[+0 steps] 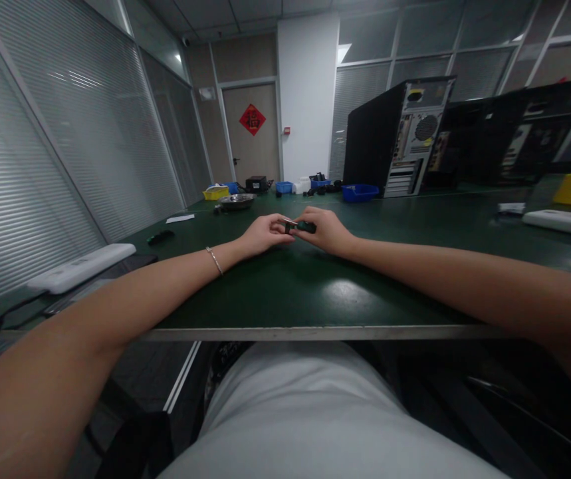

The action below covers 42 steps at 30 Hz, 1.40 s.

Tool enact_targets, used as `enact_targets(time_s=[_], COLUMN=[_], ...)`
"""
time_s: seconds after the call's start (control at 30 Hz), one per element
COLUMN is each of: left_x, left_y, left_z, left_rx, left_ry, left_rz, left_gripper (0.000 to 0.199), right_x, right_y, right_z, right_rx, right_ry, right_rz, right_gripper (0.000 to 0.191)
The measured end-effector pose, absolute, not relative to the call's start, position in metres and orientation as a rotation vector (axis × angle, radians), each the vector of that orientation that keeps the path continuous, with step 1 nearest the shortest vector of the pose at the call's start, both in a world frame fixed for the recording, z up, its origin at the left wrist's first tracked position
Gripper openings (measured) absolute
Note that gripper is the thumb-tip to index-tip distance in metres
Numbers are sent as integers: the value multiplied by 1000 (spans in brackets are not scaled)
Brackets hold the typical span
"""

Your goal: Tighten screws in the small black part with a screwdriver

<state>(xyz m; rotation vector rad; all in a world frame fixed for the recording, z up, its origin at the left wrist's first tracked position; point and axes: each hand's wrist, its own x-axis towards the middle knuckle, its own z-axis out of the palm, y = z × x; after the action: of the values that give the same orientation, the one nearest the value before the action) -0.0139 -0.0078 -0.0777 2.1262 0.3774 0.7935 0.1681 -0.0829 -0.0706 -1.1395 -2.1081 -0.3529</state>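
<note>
Both of my hands meet just above the green table (285, 299). My left hand (264, 233), with a silver bracelet on its wrist, pinches a small dark piece (288, 227) between thumb and fingers; its exact kind is too small to tell. Closed around a tool with a dark green handle (306, 227) is my right hand (329, 231). The tool's tip points left at the dark piece, and my fingers partly hide it, so its kind is unclear.
A metal bowl (236, 201), a yellow bin (216, 193) and a blue bin (359, 193) stand further back. A black computer case (379, 136) rises at the right. White power strips lie left (83, 267) and right (567, 222). A dark object (160, 237) lies on the left.
</note>
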Motion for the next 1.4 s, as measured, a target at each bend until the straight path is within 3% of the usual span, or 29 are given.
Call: enact_targets(time_s=[0.37,0.57,0.73,0.9,1.1,1.4], left_x=[-11,-12,-8,-14,-67,-140], left_y=[-9,-14,-12,16,79,108], left_z=[-80,-76,-79,-74,-57,-43], left_rx=[1776,1650,1699,1755,1633,1436], left_ry=[285,352,383,440,908,1135], left_rz=[746,694,740,1016,1558,1836], left_gripper=[51,30,29,23,15,16], right_x=[169,169,166,169,172,170], right_y=[-77,-75,-76,-74,-77,-81], right_z=[-76,-76,-75,-75,-75,-74], right_rx=[-1115,-1116,-1059,-979,-1041,-1013], right_ry=[-2036,-2054,-2063,-2012,-2077,-2173], right_rz=[-474,-416,-345,-249,-180,-111], right_gripper=[20,19,22,33,23,25])
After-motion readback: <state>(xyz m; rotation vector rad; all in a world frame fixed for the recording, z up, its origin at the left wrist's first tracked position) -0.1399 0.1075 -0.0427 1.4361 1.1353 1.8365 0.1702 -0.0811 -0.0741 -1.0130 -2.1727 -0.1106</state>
